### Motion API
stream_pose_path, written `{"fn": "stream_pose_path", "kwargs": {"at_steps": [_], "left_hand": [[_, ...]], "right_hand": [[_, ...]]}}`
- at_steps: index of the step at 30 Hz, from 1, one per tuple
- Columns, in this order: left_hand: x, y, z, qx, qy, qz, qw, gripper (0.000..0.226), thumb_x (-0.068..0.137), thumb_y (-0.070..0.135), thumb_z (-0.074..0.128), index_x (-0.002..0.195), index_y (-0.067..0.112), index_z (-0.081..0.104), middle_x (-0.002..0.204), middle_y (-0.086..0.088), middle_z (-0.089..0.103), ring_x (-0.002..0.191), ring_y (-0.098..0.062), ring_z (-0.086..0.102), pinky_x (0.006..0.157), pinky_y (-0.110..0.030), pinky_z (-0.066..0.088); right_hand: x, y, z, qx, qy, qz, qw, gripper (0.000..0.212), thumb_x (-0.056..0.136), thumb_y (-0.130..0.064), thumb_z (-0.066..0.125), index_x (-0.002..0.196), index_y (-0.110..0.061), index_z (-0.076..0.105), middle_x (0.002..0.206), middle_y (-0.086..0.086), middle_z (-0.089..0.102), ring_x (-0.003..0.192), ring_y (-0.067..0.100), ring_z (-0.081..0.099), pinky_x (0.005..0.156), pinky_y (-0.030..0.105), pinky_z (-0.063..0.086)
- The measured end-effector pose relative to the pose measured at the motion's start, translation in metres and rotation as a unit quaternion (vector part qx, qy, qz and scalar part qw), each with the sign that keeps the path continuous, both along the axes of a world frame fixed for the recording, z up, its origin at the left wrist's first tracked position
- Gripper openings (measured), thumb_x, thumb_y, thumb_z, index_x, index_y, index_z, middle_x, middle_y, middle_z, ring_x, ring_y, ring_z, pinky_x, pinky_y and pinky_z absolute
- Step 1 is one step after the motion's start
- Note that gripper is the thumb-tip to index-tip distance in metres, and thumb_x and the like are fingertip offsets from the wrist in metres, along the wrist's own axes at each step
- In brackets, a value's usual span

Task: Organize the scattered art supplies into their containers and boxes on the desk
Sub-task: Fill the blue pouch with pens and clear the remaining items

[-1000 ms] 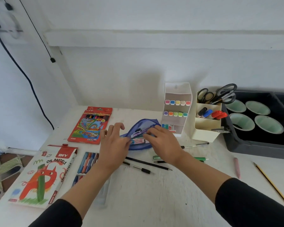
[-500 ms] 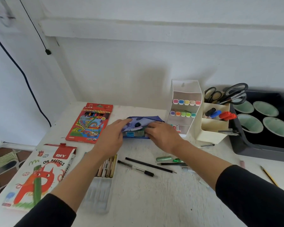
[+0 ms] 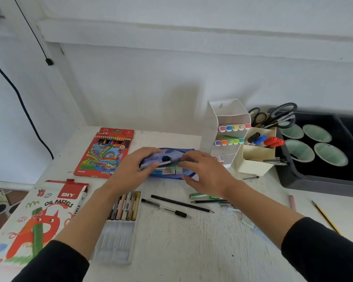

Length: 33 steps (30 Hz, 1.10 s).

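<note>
A blue pencil pouch (image 3: 171, 157) lies flat in the middle of the white desk (image 3: 192, 241), with small items showing through it. My left hand (image 3: 130, 171) grips its left end. My right hand (image 3: 204, 171) pinches its upper edge on the right. Loose on the desk in front lie a black pen (image 3: 165, 208), a black pencil (image 3: 181, 203), a green marker (image 3: 200, 195) and a yellow pencil (image 3: 326, 217) at the right. An open plastic tray of oil pastels (image 3: 126, 206) sits by my left forearm.
A red coloured-pencil box (image 3: 104, 153) and an oil pastels box (image 3: 35, 218) lie at the left. A white marker stand (image 3: 228, 129) and a cream holder (image 3: 257, 157) with scissors (image 3: 279, 117) stand at the back right. A black tray (image 3: 314, 180) of green cups fills the right.
The pouch, open and raised a second ago, now lies flat on the desk. Both hands have shifted onto its two ends. The camera has tilted, showing more of the pastel tray.
</note>
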<state>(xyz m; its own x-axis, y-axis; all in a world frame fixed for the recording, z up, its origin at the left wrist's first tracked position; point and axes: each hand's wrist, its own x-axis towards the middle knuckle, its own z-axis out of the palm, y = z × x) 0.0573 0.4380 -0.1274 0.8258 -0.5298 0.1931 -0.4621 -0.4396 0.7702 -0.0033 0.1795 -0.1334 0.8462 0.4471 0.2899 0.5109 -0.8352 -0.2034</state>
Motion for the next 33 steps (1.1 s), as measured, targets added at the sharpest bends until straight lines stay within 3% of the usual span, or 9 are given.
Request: {"fn": "stream_pose_path", "kwargs": {"at_steps": [3, 8, 14, 18, 21, 25, 29, 31, 33], "left_hand": [[-0.003, 0.001, -0.004, 0.083, -0.019, -0.061, 0.995, 0.053, 0.09, 0.04, 0.073, 0.138, 0.038, 0.052, 0.131, 0.023, 0.056, 0.119, 0.001, 0.054, 0.093, -0.019, 0.048], [-0.004, 0.014, 0.001, 0.164, -0.087, -0.049, 0.981, 0.057, 0.079, 0.055, 0.078, 0.13, 0.037, 0.061, 0.125, 0.022, 0.06, 0.109, 0.0, 0.056, 0.089, -0.025, 0.052], [-0.003, 0.026, 0.009, 0.127, -0.15, 0.073, 0.978, 0.012, 0.088, 0.018, 0.076, 0.1, 0.017, 0.076, 0.088, 0.01, 0.069, 0.078, -0.007, 0.06, 0.075, -0.034, 0.055], [-0.009, 0.014, 0.005, 0.12, -0.155, 0.059, 0.979, 0.039, 0.09, 0.013, 0.072, 0.127, 0.024, 0.063, 0.104, 0.006, 0.07, 0.091, -0.014, 0.062, 0.08, -0.036, 0.055], [-0.013, 0.008, 0.005, 0.12, -0.129, 0.037, 0.984, 0.054, 0.092, 0.02, 0.071, 0.139, 0.03, 0.047, 0.11, 0.01, 0.063, 0.101, -0.012, 0.055, 0.083, -0.03, 0.049], [-0.017, -0.005, 0.006, 0.153, -0.154, 0.028, 0.976, 0.054, 0.091, 0.035, 0.072, 0.138, 0.028, 0.048, 0.112, 0.006, 0.066, 0.1, -0.019, 0.059, 0.083, -0.035, 0.05], [-0.021, -0.018, 0.005, 0.181, -0.172, 0.02, 0.968, 0.06, 0.089, 0.048, 0.07, 0.143, 0.033, 0.049, 0.1, 0.011, 0.06, 0.09, -0.014, 0.057, 0.077, -0.033, 0.049], [-0.024, -0.025, 0.004, 0.188, -0.171, -0.001, 0.967, 0.047, 0.091, 0.045, 0.068, 0.136, 0.034, 0.059, 0.098, 0.01, 0.058, 0.084, -0.014, 0.058, 0.074, -0.031, 0.049], [-0.025, -0.031, -0.001, 0.196, -0.168, -0.011, 0.966, 0.039, 0.095, 0.04, 0.064, 0.133, 0.034, 0.062, 0.097, 0.009, 0.057, 0.078, -0.015, 0.058, 0.07, -0.029, 0.047]], "right_hand": [[-0.004, -0.004, -0.003, -0.072, 0.006, -0.024, 0.997, 0.042, 0.078, -0.026, 0.082, 0.117, -0.019, 0.068, 0.125, 0.004, 0.062, 0.106, 0.024, 0.059, 0.081, 0.037, 0.055], [-0.002, -0.001, -0.011, -0.122, -0.108, -0.086, 0.983, 0.02, 0.074, -0.011, 0.084, 0.091, -0.012, 0.073, 0.089, 0.007, 0.068, 0.083, 0.026, 0.058, 0.063, 0.033, 0.049], [-0.006, -0.005, 0.005, -0.042, -0.112, -0.133, 0.984, 0.013, 0.082, -0.011, 0.079, 0.087, -0.013, 0.067, 0.08, 0.005, 0.064, 0.06, 0.024, 0.061, 0.05, 0.027, 0.042], [-0.009, -0.012, 0.013, 0.018, -0.026, -0.117, 0.993, 0.004, 0.092, -0.016, 0.068, 0.094, -0.013, 0.071, 0.092, 0.003, 0.067, 0.072, 0.024, 0.063, 0.062, 0.033, 0.051], [-0.023, -0.019, 0.021, 0.1, -0.002, -0.083, 0.992, 0.002, 0.09, -0.015, 0.071, 0.092, -0.016, 0.072, 0.088, -0.006, 0.064, 0.066, 0.008, 0.057, 0.064, 0.019, 0.049], [-0.048, -0.037, 0.016, 0.23, -0.058, -0.215, 0.947, 0.016, 0.091, -0.026, 0.071, 0.081, -0.02, 0.061, 0.074, -0.013, 0.058, 0.058, 0.006, 0.053, 0.054, 0.014, 0.041], [-0.057, -0.054, 0.01, 0.33, -0.013, -0.382, 0.863, 0.03, 0.091, -0.041, 0.069, 0.106, -0.022, 0.051, 0.084, -0.01, 0.06, 0.065, 0.009, 0.061, 0.058, 0.029, 0.051], [-0.054, -0.058, 0.011, 0.357, 0.02, -0.392, 0.847, 0.05, 0.093, -0.045, 0.065, 0.131, -0.023, 0.043, 0.096, -0.008, 0.063, 0.068, 0.009, 0.065, 0.063, 0.032, 0.055], [-0.047, -0.061, 0.016, 0.36, 0.054, -0.375, 0.852, 0.053, 0.096, -0.045, 0.06, 0.141, -0.025, 0.039, 0.098, -0.007, 0.067, 0.066, 0.01, 0.068, 0.063, 0.035, 0.059]]}}
